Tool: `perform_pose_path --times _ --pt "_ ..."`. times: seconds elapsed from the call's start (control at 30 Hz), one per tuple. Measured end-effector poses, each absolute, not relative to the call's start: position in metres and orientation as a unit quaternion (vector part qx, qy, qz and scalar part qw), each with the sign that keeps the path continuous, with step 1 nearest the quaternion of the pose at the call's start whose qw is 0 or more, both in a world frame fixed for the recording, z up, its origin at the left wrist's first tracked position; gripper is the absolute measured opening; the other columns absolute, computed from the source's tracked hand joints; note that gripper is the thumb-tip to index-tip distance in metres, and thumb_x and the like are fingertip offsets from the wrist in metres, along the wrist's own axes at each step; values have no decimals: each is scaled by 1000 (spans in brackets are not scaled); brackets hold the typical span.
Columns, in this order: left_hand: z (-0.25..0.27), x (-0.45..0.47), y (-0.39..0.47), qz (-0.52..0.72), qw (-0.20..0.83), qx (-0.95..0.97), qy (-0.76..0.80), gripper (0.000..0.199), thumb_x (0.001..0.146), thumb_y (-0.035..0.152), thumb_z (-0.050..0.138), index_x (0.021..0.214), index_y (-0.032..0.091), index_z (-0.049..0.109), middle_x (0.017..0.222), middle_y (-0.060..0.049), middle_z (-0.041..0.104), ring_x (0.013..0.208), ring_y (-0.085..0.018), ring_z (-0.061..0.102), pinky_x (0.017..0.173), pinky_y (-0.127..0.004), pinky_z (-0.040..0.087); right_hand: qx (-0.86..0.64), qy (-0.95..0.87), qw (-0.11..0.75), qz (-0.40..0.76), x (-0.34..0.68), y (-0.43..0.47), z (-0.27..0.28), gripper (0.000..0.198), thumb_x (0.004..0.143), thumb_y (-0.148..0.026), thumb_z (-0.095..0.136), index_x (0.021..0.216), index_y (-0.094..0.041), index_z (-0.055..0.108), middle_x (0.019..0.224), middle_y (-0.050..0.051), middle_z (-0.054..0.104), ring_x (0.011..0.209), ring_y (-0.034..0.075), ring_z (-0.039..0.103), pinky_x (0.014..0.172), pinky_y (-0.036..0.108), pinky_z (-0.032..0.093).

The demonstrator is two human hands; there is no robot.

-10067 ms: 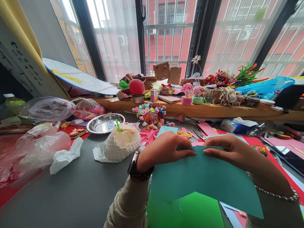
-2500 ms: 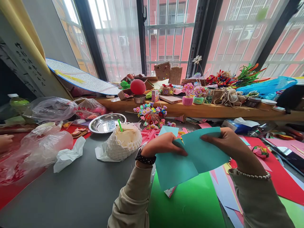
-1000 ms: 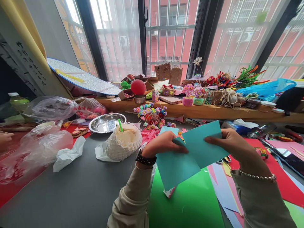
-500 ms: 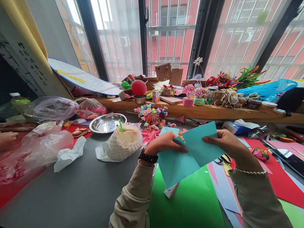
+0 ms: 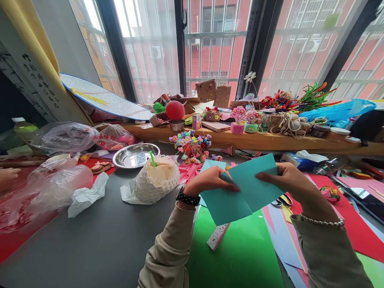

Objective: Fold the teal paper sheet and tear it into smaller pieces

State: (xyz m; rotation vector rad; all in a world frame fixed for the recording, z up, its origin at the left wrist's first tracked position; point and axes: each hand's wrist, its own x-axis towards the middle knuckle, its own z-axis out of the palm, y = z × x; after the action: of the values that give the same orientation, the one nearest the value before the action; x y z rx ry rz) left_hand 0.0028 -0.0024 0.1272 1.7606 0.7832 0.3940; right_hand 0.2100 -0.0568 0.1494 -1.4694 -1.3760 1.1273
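My left hand (image 5: 213,180) pinches the left part of some teal paper (image 5: 225,206), thumb on top. The right part of the teal paper (image 5: 253,182) is gripped at its right edge between the thumb and fingers of my right hand (image 5: 286,179). The two parts meet along a slanting line between my hands; whether they are fully separate I cannot tell. Both are held above a glossy green sheet (image 5: 240,256). On that sheet, below the paper, lies a small patterned strip (image 5: 217,238). Scissors (image 5: 282,201) lie by my right wrist, partly hidden.
A coconut in white foam netting (image 5: 157,180) and a metal plate (image 5: 135,155) stand to the left. Plastic bags (image 5: 69,180) and another person's hand (image 5: 9,175) are farther left. Coloured papers (image 5: 288,244) lie at right. Craft flowers (image 5: 192,144) stand ahead, below the crowded sill (image 5: 210,138).
The left part of the teal paper has tilted up, and its lower corner has risen, baring more of the patterned strip. The two parts now line up more closely. My right hand has shifted slightly right.
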Motion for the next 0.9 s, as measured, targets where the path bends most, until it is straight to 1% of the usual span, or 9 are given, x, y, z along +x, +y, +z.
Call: perform_pose_path --times 0.13,0.3,0.53,0.73,0.9 --pt "127 3 -2 194 507 773 326 27 57 39 66 70 15 66 67 2 62 59 -10 53 53 -17 40 -587 -532 416 446 212 -53 145 22 55 -35 69 68 -18 64 69 3 69 60 21 64 55 30 53" --pt "129 4 -3 206 488 785 321 28 58 40 64 68 14 65 63 2 60 56 -9 49 51 -17 37 -588 -515 422 460 216 -49 138 23 55 -35 69 70 -18 63 71 4 69 61 21 64 56 30 53" --pt "129 4 -3 209 499 778 320 29 58 40 64 68 13 63 62 1 58 53 -8 49 49 -16 38 -573 -501 436 479 217 -47 135 19 56 -31 70 69 -18 63 66 2 68 57 19 63 54 28 52" --pt "129 2 -3 154 527 771 322 33 52 43 67 67 14 62 64 2 58 56 -10 51 50 -17 39 -557 -512 424 497 215 -50 140 15 56 -28 70 65 -19 64 64 0 68 55 18 62 52 26 51" --pt "133 1 -6 177 508 783 312 30 54 41 66 65 14 60 62 3 56 54 -8 48 49 -16 38 -564 -485 439 504 214 -51 139 13 56 -27 70 64 -19 64 62 -1 68 53 16 62 50 24 51"
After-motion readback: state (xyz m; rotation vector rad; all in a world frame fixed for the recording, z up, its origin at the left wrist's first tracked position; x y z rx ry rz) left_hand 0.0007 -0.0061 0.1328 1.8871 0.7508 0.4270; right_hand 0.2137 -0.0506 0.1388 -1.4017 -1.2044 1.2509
